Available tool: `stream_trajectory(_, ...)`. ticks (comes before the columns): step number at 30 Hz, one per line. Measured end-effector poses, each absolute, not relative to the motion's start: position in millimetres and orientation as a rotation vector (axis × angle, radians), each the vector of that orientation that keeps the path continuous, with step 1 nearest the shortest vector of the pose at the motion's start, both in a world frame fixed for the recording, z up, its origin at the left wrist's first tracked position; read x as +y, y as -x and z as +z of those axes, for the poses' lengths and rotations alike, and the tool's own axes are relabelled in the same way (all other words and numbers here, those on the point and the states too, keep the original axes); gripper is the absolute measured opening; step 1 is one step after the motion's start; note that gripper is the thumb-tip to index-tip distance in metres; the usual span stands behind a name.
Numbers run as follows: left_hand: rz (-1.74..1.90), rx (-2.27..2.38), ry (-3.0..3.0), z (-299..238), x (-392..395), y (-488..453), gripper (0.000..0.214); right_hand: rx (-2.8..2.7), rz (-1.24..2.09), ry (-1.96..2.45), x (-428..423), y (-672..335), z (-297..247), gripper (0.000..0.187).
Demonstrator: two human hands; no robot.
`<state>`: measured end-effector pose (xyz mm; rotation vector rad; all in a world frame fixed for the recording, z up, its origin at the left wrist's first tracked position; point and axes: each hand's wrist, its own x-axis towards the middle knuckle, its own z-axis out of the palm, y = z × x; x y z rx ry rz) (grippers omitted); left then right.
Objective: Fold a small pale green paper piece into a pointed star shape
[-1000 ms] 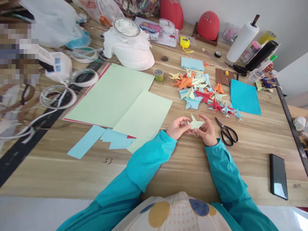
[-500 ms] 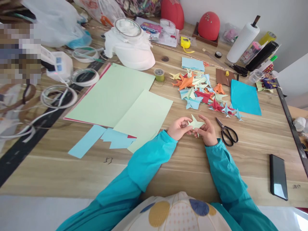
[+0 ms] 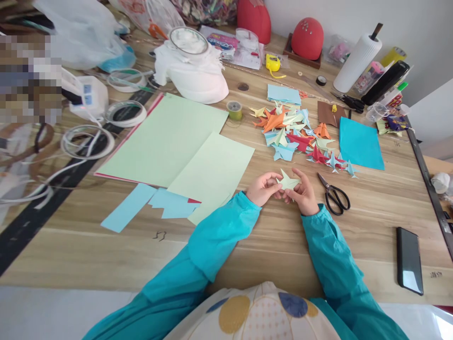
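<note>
Between my two hands is a small pale-green folded paper piece, an origami bird shape with pointed ends [image 3: 289, 182]. My left hand [image 3: 264, 188] pinches its left side, with the thumb on top. On its right side, my right hand [image 3: 303, 194] grips it with the thumb low, while the index finger stretches up beside it. Just beyond the hands lies a heap of folded paper birds [image 3: 283, 123] in orange, red, blue, yellow and pale green. Black-handled scissors [image 3: 334, 193] lie to the right of my right hand.
Pale-green paper sheets [image 3: 159, 137] and blue paper scraps [image 3: 128, 208] lie to the left. A thread spool [image 3: 234, 111] stands behind them. Turquoise paper [image 3: 361, 144] and a phone [image 3: 409, 260] are on the right. White cables [image 3: 87, 141] run along the left side.
My fingers have shifted very slightly on the pale-green paper bird; its lower tip shows less now. Everything else stays in place.
</note>
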<state>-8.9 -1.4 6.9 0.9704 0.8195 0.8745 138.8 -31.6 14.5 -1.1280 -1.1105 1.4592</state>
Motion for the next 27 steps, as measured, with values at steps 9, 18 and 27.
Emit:
stream_trajectory(9, 0.890, 0.852, -1.069, 8.8, -4.7, 8.5, 0.041, -1.163, 1.471, 1.131, -32.5, -139.5, 15.9, 0.077)
stream_trajectory(18, 0.853, 0.825, -1.033, 7.2, -3.0, 9.9, 0.049, -1.165, 1.486, 1.102, -32.9, -139.9, 16.5, 0.081)
stream_trajectory(27, 0.820, 0.771, -0.990, 7.4, -0.2, 12.4, 0.047, -1.147, 1.511, 1.089, -32.9, -140.6, 16.9, 0.084)
